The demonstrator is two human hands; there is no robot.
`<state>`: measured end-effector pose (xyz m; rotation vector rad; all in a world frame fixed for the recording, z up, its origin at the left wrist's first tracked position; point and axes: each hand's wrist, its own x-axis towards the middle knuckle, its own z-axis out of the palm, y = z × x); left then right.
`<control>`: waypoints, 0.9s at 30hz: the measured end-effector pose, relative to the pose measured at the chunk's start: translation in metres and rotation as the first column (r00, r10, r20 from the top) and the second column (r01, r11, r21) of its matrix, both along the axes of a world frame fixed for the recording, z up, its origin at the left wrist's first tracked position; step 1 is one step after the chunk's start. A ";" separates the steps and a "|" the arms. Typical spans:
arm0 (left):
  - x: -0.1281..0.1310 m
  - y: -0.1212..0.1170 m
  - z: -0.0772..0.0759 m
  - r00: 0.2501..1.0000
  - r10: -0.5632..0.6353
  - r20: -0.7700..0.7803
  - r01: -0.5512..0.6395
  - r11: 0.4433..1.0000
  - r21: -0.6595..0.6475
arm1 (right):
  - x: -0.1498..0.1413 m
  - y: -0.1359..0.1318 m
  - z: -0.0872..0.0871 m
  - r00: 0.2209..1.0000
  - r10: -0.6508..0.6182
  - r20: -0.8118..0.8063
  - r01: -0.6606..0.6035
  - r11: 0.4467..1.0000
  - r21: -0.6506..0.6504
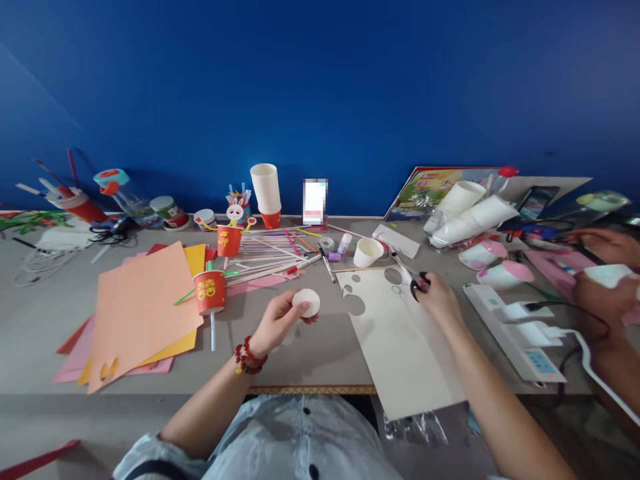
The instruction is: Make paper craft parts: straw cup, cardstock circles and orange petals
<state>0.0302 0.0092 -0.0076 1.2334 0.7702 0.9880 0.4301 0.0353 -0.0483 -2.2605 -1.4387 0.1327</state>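
Observation:
My left hand [285, 317] pinches a white paper disc [306, 303] between thumb and fingers, above the table's front middle. Over to the right, my right hand [439, 298] is closed on the black handles of a pair of scissors [416, 285]. Their blades point away toward the back, over the far edge of a white paper sheet [405, 347]. Several round holes are cut in that sheet near its far end. A white paper cup [368, 253] stands just beyond it.
Coloured paper sheets [145, 307] and red cups [210, 293] lie to the left. Straws and sticks [270, 253] spread across the middle. A power strip [515, 333] with plugs and cables sits at right, beside another person's hands [607, 293]. A blue wall [320, 100] closes the back.

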 end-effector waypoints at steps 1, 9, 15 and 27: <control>0.000 0.000 0.000 1.000 0.001 -0.001 -0.001 1.000 -0.001 | -0.004 0.002 0.001 1.000 -0.004 0.026 0.004 1.000 0.001; 0.000 0.000 0.005 0.996 -0.009 -0.084 0.009 1.000 0.007 | -0.045 -0.033 0.048 0.921 0.053 0.385 -0.024 0.997 -0.079; 0.003 -0.002 0.006 0.964 -0.092 -0.248 0.122 0.987 0.107 | -0.097 -0.051 0.062 0.940 0.328 0.094 -0.292 0.916 -0.276; 0.023 -0.015 0.008 0.975 -0.215 -0.061 0.223 0.947 0.232 | -0.190 -0.056 0.076 0.826 0.563 0.037 -0.543 0.811 -0.217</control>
